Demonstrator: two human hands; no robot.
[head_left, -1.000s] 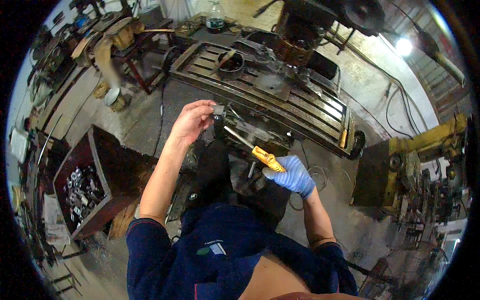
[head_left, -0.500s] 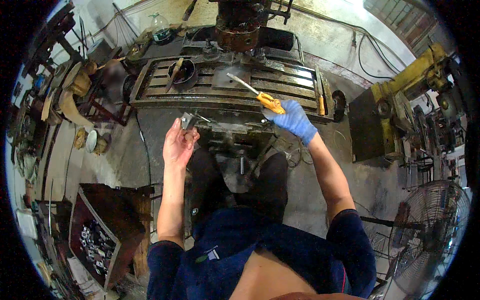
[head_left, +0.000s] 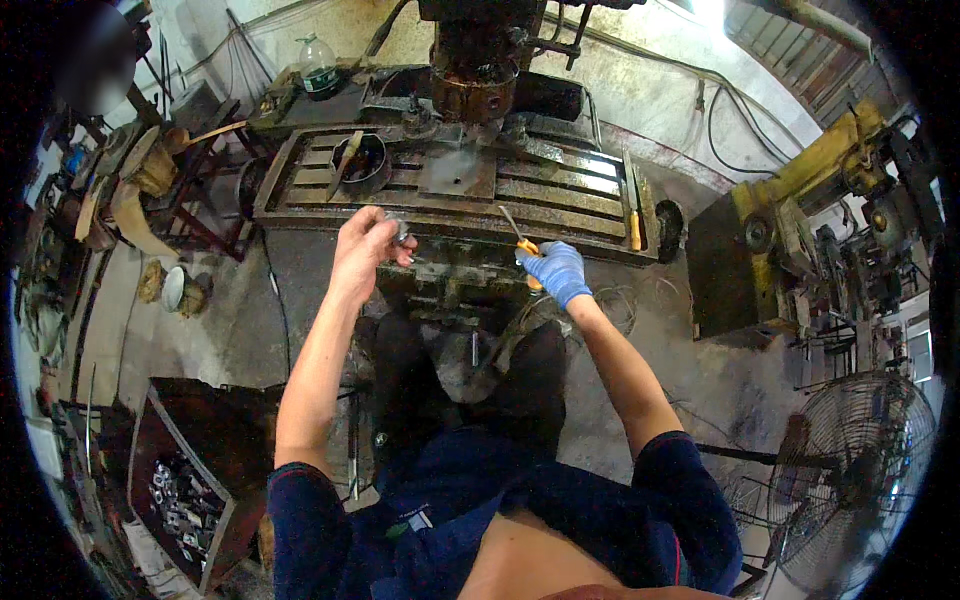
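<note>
My bare left hand (head_left: 365,252) is closed on a small grey metal block (head_left: 398,229), mostly covered by the fingers, just in front of the slotted machine table (head_left: 430,208). In my right hand (head_left: 556,271), which wears a blue glove, is a screwdriver (head_left: 525,245) with a yellow handle. Its shaft points up and to the left, toward the table's front edge. Screwdriver and block are apart. On the table, left of the middle, stands a round dark pan (head_left: 376,178) with a brush (head_left: 348,155) lying across it.
Over the table's far side hangs the machine's spindle head (head_left: 473,95). Another yellow-handled tool (head_left: 635,230) lies at the table's right end. A bin (head_left: 218,480) of small metal parts stands low at left, a caged fan (head_left: 850,470) at right. A yellow-green machine (head_left: 735,260) stands beyond.
My right hand has come down and left with the screwdriver, bringing it nearer the left hand. My left hand has risen slightly and turned, so its fingers cover more of the block.
</note>
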